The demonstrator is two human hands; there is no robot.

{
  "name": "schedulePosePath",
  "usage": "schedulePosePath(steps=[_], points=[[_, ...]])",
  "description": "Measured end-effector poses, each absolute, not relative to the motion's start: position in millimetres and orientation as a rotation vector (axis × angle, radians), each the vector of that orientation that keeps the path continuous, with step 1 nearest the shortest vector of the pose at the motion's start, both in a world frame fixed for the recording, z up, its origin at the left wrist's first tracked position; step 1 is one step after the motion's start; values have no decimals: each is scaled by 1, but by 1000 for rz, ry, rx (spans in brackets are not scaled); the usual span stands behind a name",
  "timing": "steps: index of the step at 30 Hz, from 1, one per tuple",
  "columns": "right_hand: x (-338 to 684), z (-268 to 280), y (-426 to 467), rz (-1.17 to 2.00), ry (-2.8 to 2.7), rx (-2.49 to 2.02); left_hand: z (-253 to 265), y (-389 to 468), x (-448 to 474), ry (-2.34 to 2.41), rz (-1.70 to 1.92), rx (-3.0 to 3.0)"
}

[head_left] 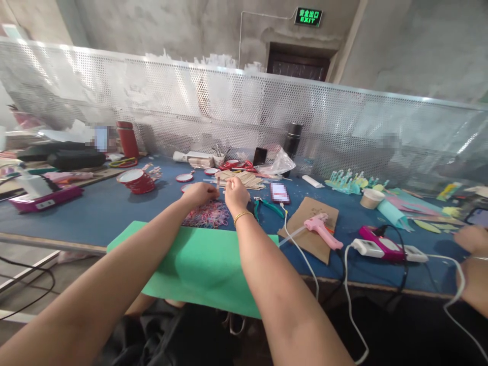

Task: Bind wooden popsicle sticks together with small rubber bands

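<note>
Over the blue table, my left hand is closed in a pinch on a small flat brownish stick that stands upright from the fingertips. Just to its right, my right hand is closed too, fingers curled together; what is in them, if anything, is too small to make out. Beneath both hands lies a tangled pile of thin pink, purple and blue strings or bands. A green sheet hangs over the table's front edge below my forearms. Behind my right hand are loose wooden sticks.
Teal pliers and a phone lie right of my hands. Farther right are a pink glue gun on cardboard, a power strip with cables, and another person's hand. Stacked red-rimmed discs stand left.
</note>
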State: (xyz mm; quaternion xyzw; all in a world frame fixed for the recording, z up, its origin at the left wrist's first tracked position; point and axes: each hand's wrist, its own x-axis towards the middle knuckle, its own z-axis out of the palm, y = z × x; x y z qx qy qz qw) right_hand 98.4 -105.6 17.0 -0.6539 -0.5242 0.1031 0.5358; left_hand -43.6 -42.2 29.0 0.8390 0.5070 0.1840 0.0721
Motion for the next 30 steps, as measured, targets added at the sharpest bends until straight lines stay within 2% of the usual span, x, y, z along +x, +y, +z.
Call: schedulePosePath(steps=[30], points=[[99,13,-104,234,-1263,-1551,30,-48,-42,1489,599,2480]])
